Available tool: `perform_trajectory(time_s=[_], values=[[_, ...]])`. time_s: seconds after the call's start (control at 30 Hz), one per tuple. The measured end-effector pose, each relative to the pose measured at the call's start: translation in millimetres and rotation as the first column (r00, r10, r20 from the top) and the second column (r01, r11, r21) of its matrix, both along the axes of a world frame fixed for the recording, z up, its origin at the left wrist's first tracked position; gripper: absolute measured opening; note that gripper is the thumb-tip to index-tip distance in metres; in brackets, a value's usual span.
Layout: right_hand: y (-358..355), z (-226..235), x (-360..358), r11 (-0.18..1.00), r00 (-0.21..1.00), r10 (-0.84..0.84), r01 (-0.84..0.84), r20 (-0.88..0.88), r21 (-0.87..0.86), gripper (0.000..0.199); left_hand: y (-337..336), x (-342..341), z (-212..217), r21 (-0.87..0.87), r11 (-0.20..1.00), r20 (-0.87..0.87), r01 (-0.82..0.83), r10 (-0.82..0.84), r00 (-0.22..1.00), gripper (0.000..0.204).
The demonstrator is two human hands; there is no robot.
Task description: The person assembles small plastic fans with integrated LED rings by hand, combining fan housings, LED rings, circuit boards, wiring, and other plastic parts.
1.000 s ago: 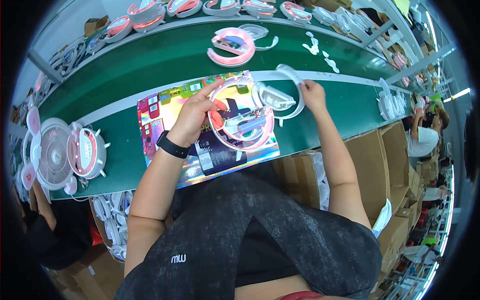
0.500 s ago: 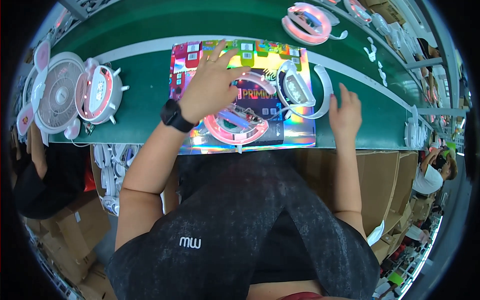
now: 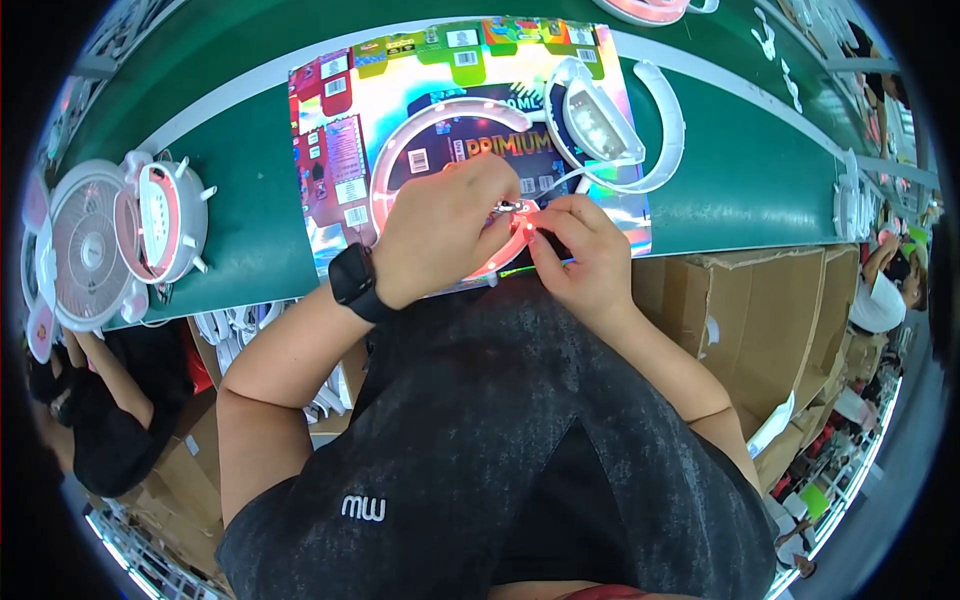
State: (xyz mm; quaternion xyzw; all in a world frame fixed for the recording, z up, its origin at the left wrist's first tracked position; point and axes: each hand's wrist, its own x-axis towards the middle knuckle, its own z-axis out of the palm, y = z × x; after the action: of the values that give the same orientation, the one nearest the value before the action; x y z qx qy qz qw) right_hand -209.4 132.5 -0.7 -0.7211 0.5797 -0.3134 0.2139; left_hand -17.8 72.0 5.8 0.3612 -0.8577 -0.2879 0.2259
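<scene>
Left hand: my left hand (image 3: 440, 235) sits on the near edge of the pink ring (image 3: 400, 170), fingers (image 3: 492, 215) pinched narrow on a small metal bit at the ring's rim. One black smartwatch (image 3: 352, 283) on that wrist.
Right hand: my right hand (image 3: 585, 255) is right next to it, fingertips (image 3: 545, 228) pinched on the same spot and touching the left ones. Can't tell exactly what the tiny part is, too small.
Pink ring: one, lying flat on the shiny sheet, close to the table's front edge, partly under my left hand.
White parts: one white ring housing (image 3: 640, 120) just right of the pink one, with a white wire running to where I'm pinching.
Sheet: one flattened colourful glossy carton (image 3: 340, 120) under all of it.
Table: green table (image 3: 740, 170).
Off to the left: one white fan grille (image 3: 85, 245) and one pink-and-white round piece (image 3: 165, 220), touching each other, well apart from my hands.
Below the table: brown cardboard boxes (image 3: 760, 300).
</scene>
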Motion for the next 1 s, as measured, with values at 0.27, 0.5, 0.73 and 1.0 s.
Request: perform_trajectory(time_s=[0.27,0.5,0.73,1.0], values=[[-7,3,8,0.998,0.995,-0.056,0.052,-0.087,-0.047,0.010,-5,-9,11,0.134,0.989,0.163,-0.064,0.042,0.986,0.021],[-10,0,11,0.993,0.993,-0.053,0.041,-0.110,-0.107,0.008,-17,-4,4,0.390,0.920,0.033,-0.035,0.024,0.999,0.021],[-11,1,10,0.995,0.988,-0.049,0.036,-0.146,-0.088,0.007,-35,-9,10,0.467,0.883,0.070,0.043,-0.086,0.994,0.021],[-10,-4,1,0.993,0.993,0.023,-0.036,-0.115,-0.110,0.008,-21,-4,-15,0.508,0.859,-0.138,0.061,0.011,0.990,0.018]])
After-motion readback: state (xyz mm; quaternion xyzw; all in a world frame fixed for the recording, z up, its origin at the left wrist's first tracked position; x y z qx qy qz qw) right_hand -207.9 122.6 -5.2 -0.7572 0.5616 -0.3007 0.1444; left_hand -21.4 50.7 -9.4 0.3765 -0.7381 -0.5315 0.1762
